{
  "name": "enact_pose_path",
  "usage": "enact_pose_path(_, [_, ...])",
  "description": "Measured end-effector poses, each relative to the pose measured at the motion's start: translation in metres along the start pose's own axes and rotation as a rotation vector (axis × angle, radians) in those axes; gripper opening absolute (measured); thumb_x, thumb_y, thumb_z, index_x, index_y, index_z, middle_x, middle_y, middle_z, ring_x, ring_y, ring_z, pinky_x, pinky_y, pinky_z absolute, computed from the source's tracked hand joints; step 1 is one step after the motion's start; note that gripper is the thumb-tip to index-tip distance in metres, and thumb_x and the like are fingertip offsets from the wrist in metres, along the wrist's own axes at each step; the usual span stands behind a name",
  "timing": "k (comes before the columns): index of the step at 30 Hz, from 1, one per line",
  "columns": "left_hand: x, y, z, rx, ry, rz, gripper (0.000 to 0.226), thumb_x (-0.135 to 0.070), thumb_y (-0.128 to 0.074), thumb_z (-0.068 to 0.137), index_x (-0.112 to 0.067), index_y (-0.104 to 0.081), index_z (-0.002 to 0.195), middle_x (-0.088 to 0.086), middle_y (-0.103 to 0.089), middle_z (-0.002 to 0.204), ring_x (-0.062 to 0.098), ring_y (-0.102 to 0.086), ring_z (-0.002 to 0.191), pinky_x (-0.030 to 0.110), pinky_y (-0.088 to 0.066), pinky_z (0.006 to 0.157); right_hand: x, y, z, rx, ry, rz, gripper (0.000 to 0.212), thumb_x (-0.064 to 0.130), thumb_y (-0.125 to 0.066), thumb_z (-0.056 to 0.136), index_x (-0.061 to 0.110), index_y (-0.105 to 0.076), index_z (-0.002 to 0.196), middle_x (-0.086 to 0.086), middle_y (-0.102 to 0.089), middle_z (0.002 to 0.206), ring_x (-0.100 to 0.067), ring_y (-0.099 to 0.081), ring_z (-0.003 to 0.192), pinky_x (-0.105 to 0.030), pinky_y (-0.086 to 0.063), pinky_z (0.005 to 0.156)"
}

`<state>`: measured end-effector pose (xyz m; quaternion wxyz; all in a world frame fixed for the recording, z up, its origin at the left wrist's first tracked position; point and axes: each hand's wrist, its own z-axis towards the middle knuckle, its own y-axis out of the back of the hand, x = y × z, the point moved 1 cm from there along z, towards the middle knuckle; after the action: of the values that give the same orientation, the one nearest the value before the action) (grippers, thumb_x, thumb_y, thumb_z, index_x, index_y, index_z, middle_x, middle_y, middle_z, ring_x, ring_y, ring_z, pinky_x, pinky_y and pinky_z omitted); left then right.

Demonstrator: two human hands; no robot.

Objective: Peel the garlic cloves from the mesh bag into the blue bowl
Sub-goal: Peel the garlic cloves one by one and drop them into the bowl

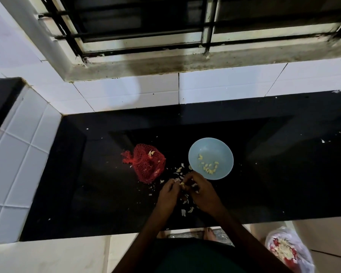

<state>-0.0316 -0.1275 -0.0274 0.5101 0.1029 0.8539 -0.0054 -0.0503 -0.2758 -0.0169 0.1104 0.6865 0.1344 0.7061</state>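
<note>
A red mesh bag (147,163) lies on the black counter (274,184), with a few pale cloves showing through it. To its right stands the blue bowl (211,146), holding several peeled garlic cloves (208,168). Just in front of the bowl, my left hand (168,193) and my right hand (200,191) meet over the counter. Both pinch one small garlic clove (182,183) between their fingertips. Papery skins (186,208) lie scattered under and around my hands.
A white tiled wall and a barred window ledge rise behind the counter. A tiled block borders the counter on the left. On the floor at lower right sits a clear plastic bag (287,251) with red and white contents. The counter's front edge runs just below my wrists.
</note>
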Motion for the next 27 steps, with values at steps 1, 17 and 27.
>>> enact_pose_path(1, [-0.004, 0.0, -0.002, 0.006, -0.006, -0.008, 0.027, -0.037, -0.054, 0.089, -0.012, -0.063, 0.085, 0.011, -0.062, 0.085, 0.027, -0.058, 0.08, 0.047, -0.047, 0.073, 0.001, 0.0, 0.0, 0.005, -0.004, 0.009, 0.012, 0.014, -0.069, 0.094, 0.023, -0.064, 0.1, 0.015, -0.063, 0.102, -0.008, -0.063, 0.099, -0.021, -0.05, 0.081])
enact_pose_path(17, [-0.007, 0.002, -0.004, -0.015, -0.039, 0.008, 0.038, -0.022, -0.044, 0.106, 0.004, -0.056, 0.082, 0.017, -0.059, 0.069, 0.027, -0.058, 0.064, 0.032, -0.046, 0.061, -0.009, 0.005, 0.004, -0.067, -0.105, -0.045, 0.024, 0.005, -0.074, 0.086, 0.026, -0.066, 0.076, 0.007, -0.07, 0.078, -0.005, -0.066, 0.077, -0.021, -0.05, 0.073])
enact_pose_path(27, [-0.011, 0.006, -0.004, 0.062, -0.091, 0.086, 0.019, -0.031, -0.067, 0.097, -0.02, -0.08, 0.091, 0.002, -0.08, 0.085, 0.02, -0.075, 0.069, 0.031, -0.057, 0.07, -0.016, 0.014, 0.003, -0.109, -0.005, -0.088, 0.012, 0.01, -0.083, 0.079, 0.018, -0.076, 0.084, 0.013, -0.071, 0.085, -0.005, -0.068, 0.083, -0.024, -0.054, 0.075])
